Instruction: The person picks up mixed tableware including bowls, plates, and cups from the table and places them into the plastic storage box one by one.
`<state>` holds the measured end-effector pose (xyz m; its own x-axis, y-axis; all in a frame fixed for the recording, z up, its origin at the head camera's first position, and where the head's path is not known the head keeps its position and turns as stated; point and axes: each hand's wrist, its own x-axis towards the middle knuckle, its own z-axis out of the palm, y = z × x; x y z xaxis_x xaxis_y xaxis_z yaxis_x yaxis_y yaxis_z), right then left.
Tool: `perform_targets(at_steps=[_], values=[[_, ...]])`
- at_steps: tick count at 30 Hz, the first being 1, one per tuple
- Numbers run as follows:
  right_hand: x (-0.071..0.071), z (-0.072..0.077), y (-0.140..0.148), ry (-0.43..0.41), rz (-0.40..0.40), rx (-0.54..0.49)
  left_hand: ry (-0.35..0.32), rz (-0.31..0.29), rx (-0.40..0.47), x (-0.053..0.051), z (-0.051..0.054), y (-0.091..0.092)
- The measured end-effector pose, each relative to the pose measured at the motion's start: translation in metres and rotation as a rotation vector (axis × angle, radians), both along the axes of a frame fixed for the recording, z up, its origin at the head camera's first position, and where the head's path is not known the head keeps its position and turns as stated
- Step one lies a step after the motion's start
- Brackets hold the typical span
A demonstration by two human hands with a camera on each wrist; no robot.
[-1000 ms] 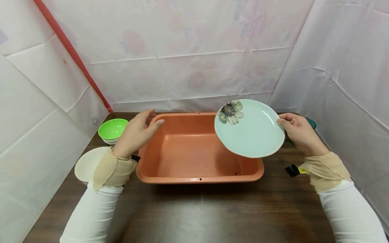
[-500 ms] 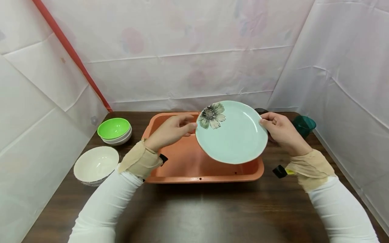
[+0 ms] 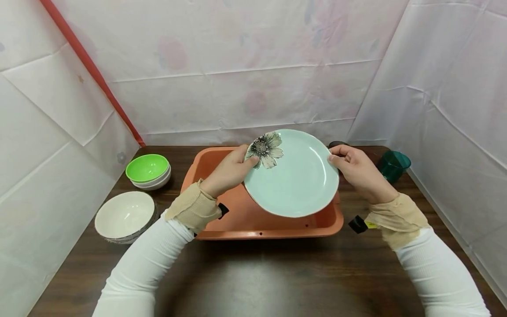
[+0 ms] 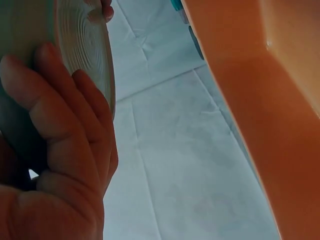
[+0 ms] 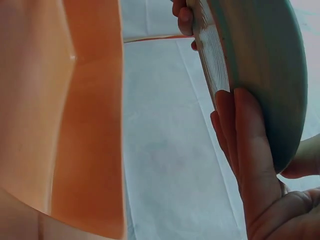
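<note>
A pale mint plate [image 3: 296, 180] with a grey flower print is held tilted above the orange plastic basin [image 3: 259, 234]. My left hand [image 3: 230, 171] grips its left rim by the flower, thumb on the face. The right hand [image 3: 358, 174] pinches the opposite rim. In the left wrist view, fingers [image 4: 62, 117] spread behind the plate [image 4: 85, 42], where a ringed underside shows. The right wrist view also shows curled fingers [image 5: 250, 130] supporting the back of the plate [image 5: 265, 70]. Part of the basin is hidden by the plate and left arm.
A green bowl [image 3: 147, 167] sits on white bowls [image 3: 160, 181] at the left, with a larger white bowl stack [image 3: 126, 215] in front. A dark green cup [image 3: 394, 165] stands at right; a dark rim [image 3: 336, 143] shows behind the plate. White sheets enclose the wooden table [image 3: 253, 281].
The right hand has carried the plate leftward over the basin. My left hand has come in from the basin's left edge and taken hold of the plate's left rim.
</note>
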<state>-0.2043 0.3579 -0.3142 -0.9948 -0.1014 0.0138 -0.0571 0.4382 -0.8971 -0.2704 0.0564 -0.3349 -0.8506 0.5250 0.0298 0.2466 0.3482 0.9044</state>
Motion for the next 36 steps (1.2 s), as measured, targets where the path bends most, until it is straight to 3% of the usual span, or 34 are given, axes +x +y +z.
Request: perform_targets(at_steps=[9,19,23,27,32,36], values=[[0.003,0.005,-0.004,-0.014,-0.037,0.005,0.006,0.047,0.037,0.005,0.004,0.0],[0.006,-0.001,0.004,-0.016,0.049,-0.03,0.061,0.051,0.028,0.005,0.004,-0.002],[0.006,-0.007,0.009,0.016,0.025,0.03,0.046,0.051,0.007,0.004,0.003,-0.004],[0.004,-0.015,0.017,0.049,-0.02,0.154,0.041,0.063,-0.007,0.001,0.001,-0.005],[-0.001,-0.03,0.028,0.03,-0.067,0.334,0.042,0.061,-0.033,-0.004,-0.006,-0.005],[-0.005,-0.045,0.032,0.003,-0.068,0.412,0.06,0.051,-0.063,-0.008,-0.012,-0.003]])
